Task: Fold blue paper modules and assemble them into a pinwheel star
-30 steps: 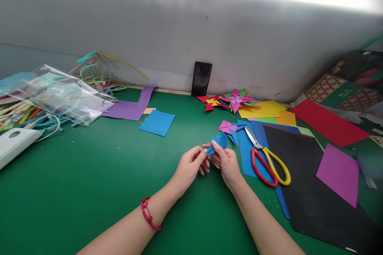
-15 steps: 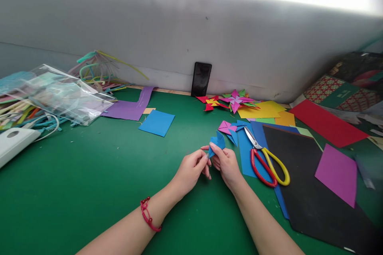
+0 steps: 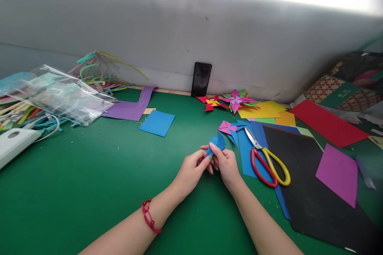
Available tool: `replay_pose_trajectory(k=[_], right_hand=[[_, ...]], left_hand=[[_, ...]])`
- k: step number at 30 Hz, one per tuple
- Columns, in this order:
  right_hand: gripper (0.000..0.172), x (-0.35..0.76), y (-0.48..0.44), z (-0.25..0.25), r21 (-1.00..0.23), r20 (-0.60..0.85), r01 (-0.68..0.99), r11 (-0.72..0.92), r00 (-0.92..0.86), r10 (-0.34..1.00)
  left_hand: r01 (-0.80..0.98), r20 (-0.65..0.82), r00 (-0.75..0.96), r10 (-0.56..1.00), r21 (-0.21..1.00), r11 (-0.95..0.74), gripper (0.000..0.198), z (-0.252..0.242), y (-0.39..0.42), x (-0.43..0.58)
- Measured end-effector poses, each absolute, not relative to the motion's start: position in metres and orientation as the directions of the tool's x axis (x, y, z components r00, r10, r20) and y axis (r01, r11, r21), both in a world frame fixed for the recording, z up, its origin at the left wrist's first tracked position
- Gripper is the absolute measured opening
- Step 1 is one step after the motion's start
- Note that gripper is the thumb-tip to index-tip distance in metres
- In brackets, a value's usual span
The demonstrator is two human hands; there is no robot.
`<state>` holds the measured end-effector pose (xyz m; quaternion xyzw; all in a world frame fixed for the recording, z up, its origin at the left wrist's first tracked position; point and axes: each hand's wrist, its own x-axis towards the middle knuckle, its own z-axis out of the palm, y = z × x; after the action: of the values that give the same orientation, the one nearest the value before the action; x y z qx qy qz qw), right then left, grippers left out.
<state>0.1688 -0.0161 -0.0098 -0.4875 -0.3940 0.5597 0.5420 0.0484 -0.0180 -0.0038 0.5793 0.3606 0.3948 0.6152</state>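
Note:
Both hands meet over the green mat [image 3: 89,175] near the middle of the view. My left hand [image 3: 191,171] and my right hand [image 3: 227,165] pinch a small folded blue paper piece [image 3: 217,143] between their fingertips, its points sticking up above the fingers. A red cord bracelet [image 3: 149,215] circles my left wrist. Just to the right lie red-and-yellow-handled scissors [image 3: 267,159] on a blue sheet [image 3: 247,155]. A pink and blue folded pinwheel [image 3: 229,127] sits just beyond my hands.
A blue square [image 3: 157,122] and a purple strip [image 3: 131,107] lie left of centre. Finished paper pinwheels [image 3: 233,101], a black phone [image 3: 201,79] leaning on the wall, coloured sheets [image 3: 329,125], a black sheet [image 3: 314,191] and a clear bag of straws [image 3: 54,95] surround the mat.
My hands have turned the folded blue piece slightly and drawn closer together; nothing else on the mat has moved.

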Motion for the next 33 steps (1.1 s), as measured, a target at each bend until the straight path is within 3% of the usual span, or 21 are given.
replay_pose_trajectory(k=[17, 24, 33], right_hand=[[0.031, 0.1695, -0.0157, -0.0088, -0.967, -0.108, -0.238, -0.091, 0.06, 0.992], [0.033, 0.169, -0.0154, -0.0086, -0.935, -0.148, -0.333, -0.125, 0.045, 0.988], [0.034, 0.1718, -0.015, -0.015, -0.945, -0.147, -0.297, -0.136, 0.018, 0.989]], left_hand=[[-0.189, -0.038, 0.432, 0.901, 0.973, 0.132, 0.025, 0.0015, -0.0175, 0.05], [-0.164, -0.025, 0.454, 0.89, 0.98, 0.111, 0.016, -0.0028, -0.0182, 0.0493], [-0.137, -0.038, 0.449, 0.893, 0.984, 0.11, 0.024, 0.0035, -0.0178, 0.0492]])
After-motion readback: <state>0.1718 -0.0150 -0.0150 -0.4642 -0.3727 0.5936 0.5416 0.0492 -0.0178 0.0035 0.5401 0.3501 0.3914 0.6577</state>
